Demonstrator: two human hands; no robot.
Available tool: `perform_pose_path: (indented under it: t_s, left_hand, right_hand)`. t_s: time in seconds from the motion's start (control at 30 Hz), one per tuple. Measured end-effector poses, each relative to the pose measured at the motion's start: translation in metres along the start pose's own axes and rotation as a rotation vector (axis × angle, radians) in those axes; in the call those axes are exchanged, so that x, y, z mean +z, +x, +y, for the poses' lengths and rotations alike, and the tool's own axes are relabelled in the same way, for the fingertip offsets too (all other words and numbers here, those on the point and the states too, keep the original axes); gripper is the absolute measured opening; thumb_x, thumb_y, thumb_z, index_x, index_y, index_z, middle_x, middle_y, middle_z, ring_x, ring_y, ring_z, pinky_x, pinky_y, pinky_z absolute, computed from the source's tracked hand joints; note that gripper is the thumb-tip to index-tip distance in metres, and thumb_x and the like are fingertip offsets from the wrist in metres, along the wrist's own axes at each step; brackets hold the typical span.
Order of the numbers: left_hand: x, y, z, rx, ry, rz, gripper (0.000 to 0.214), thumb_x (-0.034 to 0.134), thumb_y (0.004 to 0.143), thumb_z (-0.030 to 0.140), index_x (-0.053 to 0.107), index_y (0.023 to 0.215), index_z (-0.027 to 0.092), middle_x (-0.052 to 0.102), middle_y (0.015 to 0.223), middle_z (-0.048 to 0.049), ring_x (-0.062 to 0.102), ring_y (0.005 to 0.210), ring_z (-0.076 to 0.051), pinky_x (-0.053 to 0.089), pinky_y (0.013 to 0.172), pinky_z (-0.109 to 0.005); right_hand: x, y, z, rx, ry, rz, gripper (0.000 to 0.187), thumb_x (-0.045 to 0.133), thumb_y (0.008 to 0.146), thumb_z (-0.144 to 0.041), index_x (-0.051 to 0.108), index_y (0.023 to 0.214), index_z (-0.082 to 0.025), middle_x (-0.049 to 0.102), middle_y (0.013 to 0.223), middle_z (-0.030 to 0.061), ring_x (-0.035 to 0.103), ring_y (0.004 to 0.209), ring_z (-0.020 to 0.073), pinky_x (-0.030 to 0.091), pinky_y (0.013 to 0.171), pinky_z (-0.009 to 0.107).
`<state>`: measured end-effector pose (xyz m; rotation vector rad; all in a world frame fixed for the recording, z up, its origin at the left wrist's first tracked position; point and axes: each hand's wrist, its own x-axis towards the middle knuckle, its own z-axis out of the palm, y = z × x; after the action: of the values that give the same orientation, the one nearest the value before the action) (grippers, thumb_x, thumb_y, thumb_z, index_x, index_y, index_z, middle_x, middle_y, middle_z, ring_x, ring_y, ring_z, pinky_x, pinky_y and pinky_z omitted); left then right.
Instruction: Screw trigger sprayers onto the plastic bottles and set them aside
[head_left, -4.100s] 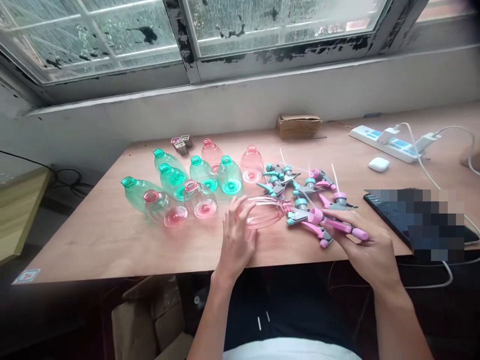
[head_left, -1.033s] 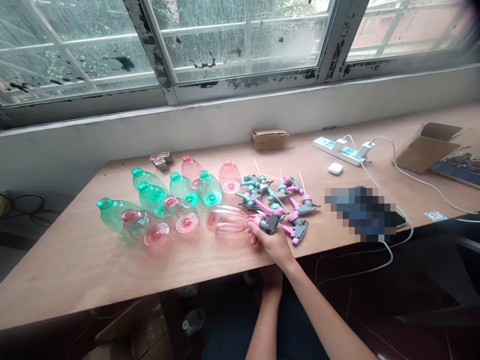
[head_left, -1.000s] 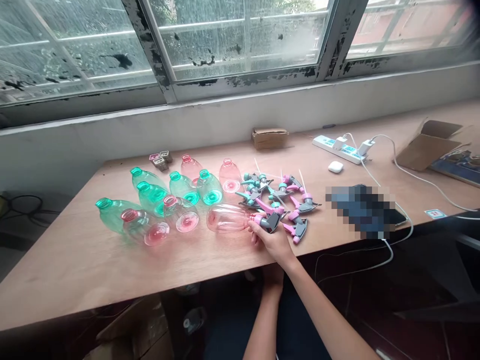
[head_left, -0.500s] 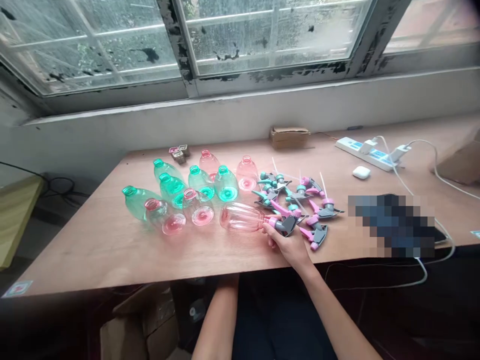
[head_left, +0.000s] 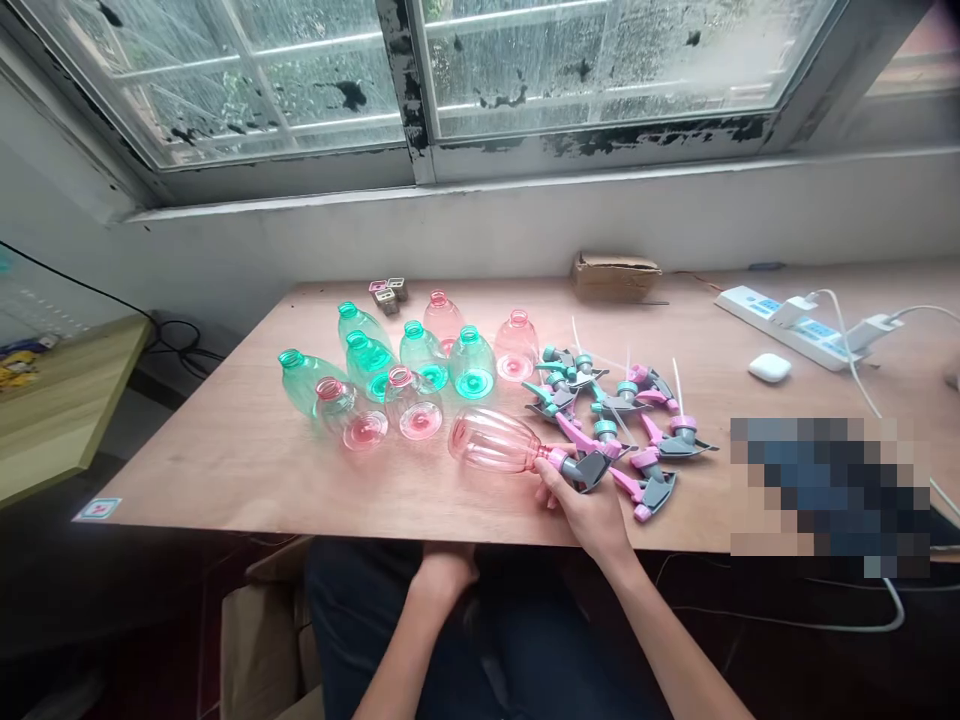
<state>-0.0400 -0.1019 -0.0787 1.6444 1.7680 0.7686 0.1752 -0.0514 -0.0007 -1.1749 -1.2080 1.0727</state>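
Note:
My right hand [head_left: 577, 500] is closed round the neck of a clear pink spray bottle [head_left: 495, 440]. That bottle lies on its side above the table, its grey and pink trigger head [head_left: 585, 468] pointing right. My left hand [head_left: 448, 568] is at the table's front edge, over my lap; its fingers are hidden under the tabletop. Left of the held bottle stand several open bottles, among them a green one [head_left: 472, 365] and a pink one [head_left: 415, 405]. Loose trigger spray heads [head_left: 651, 490] in pink, teal and grey are heaped to the right, some with white dip tubes.
Small boxy pieces [head_left: 387, 296] and a cardboard box [head_left: 615, 277] sit along the back of the wooden table [head_left: 225, 470]. To the right are a white power strip [head_left: 780, 325] with plugs, a white case [head_left: 770, 368] and a blurred-out dark item [head_left: 832, 490].
The view has shifted, so the table contents appear further right. My left hand has come into view at the table edge. My right hand still grips the pink spray bottle.

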Motion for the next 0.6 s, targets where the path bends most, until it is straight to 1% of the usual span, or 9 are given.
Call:
perform_pose_path:
  t_s: [0.07, 0.17, 0.23, 0.3, 0.4, 0.43, 0.5, 0.53, 0.6]
  left_hand:
    - [0.007, -0.013, 0.007, 0.042, -0.015, -0.096, 0.036, 0.074, 0.099, 0.033, 0.068, 0.133, 0.023, 0.067, 0.144, -0.0118, 0.064, 0.131, -0.033, 0.051, 0.112, -0.059]
    - [0.022, -0.046, 0.024, 0.127, -0.094, -0.228, 0.057, 0.084, 0.085, 0.025, 0.070, 0.140, 0.024, 0.064, 0.152, -0.0190, 0.048, 0.150, -0.047, 0.026, 0.126, -0.072]
    - [0.029, -0.067, 0.038, 0.208, -0.205, -0.335, 0.059, 0.085, 0.081, 0.029, 0.073, 0.138, 0.033, 0.064, 0.154, -0.0142, 0.058, 0.143, -0.044, 0.048, 0.118, -0.061]
    - [0.026, -0.076, 0.052, 0.276, -0.322, -0.370, 0.051, 0.078, 0.089, 0.043, 0.072, 0.138, 0.033, 0.066, 0.153, -0.0134, 0.068, 0.134, -0.039, 0.059, 0.109, -0.049]
    - [0.002, -0.054, 0.072, 0.293, -0.482, -0.232, 0.038, 0.055, 0.103, 0.055, 0.075, 0.126, 0.031, 0.076, 0.131, -0.0124, 0.075, 0.118, -0.033, 0.061, 0.102, -0.046]
    - [-0.008, -0.039, 0.080, 0.201, -0.619, -0.017, 0.034, 0.058, 0.103, 0.054, 0.076, 0.118, 0.029, 0.077, 0.126, -0.0127, 0.076, 0.109, -0.032, 0.063, 0.095, -0.045]
    - [-0.026, -0.001, 0.094, 0.019, -0.749, 0.360, 0.046, 0.079, 0.089, 0.057, 0.071, 0.122, 0.026, 0.069, 0.140, -0.0133, 0.071, 0.120, -0.033, 0.062, 0.095, -0.040]
    - [-0.031, 0.018, 0.100, -0.022, -0.760, 0.393, 0.059, 0.084, 0.085, 0.056, 0.063, 0.132, 0.026, 0.065, 0.144, -0.0141, 0.069, 0.122, -0.032, 0.063, 0.091, -0.036]
    - [-0.035, 0.048, 0.108, -0.063, -0.801, 0.371, 0.071, 0.075, 0.089, 0.065, 0.052, 0.143, 0.025, 0.062, 0.145, -0.0169, 0.073, 0.112, -0.030, 0.065, 0.071, -0.032]
  right_hand:
    - [0.001, 0.001, 0.001, -0.006, -0.004, -0.012, 0.047, 0.077, 0.097, -0.045, 0.059, 0.058, -0.024, 0.063, 0.054, -0.0015, 0.058, 0.050, 0.0197, 0.047, 0.053, 0.032]
    - [0.003, 0.003, 0.001, -0.022, 0.014, -0.010, 0.045, 0.079, 0.095, -0.046, 0.060, 0.060, -0.024, 0.061, 0.054, -0.0027, 0.055, 0.049, 0.0188, 0.044, 0.052, 0.032]
    - [0.003, 0.004, 0.001, -0.033, 0.038, 0.016, 0.040, 0.079, 0.094, -0.048, 0.064, 0.067, -0.023, 0.063, 0.056, -0.0025, 0.057, 0.052, 0.0198, 0.046, 0.055, 0.032]
    - [0.003, 0.005, 0.001, -0.038, 0.069, 0.054, 0.034, 0.077, 0.096, -0.049, 0.069, 0.077, -0.022, 0.066, 0.060, -0.0015, 0.061, 0.056, 0.0215, 0.049, 0.060, 0.033]
    - [0.002, 0.006, -0.001, -0.046, 0.117, 0.104, 0.029, 0.073, 0.098, -0.050, 0.071, 0.086, -0.023, 0.069, 0.063, -0.0006, 0.066, 0.061, 0.0233, 0.054, 0.067, 0.035]
    - [0.001, 0.006, -0.003, -0.047, 0.132, 0.111, 0.029, 0.072, 0.098, -0.050, 0.071, 0.085, -0.023, 0.070, 0.064, -0.0003, 0.066, 0.061, 0.0235, 0.054, 0.068, 0.035]
    - [0.001, 0.005, -0.005, -0.046, 0.160, 0.108, 0.030, 0.073, 0.097, -0.050, 0.071, 0.084, -0.024, 0.071, 0.065, 0.0005, 0.068, 0.063, 0.0239, 0.056, 0.069, 0.036]
    - [0.002, 0.004, -0.006, -0.042, 0.173, 0.102, 0.029, 0.074, 0.097, -0.050, 0.071, 0.085, -0.024, 0.072, 0.066, 0.0008, 0.068, 0.063, 0.0240, 0.056, 0.070, 0.036]
    - [0.004, 0.002, -0.006, -0.029, 0.192, 0.085, 0.030, 0.079, 0.093, -0.051, 0.073, 0.087, -0.023, 0.072, 0.064, 0.0008, 0.068, 0.060, 0.0239, 0.057, 0.067, 0.036]
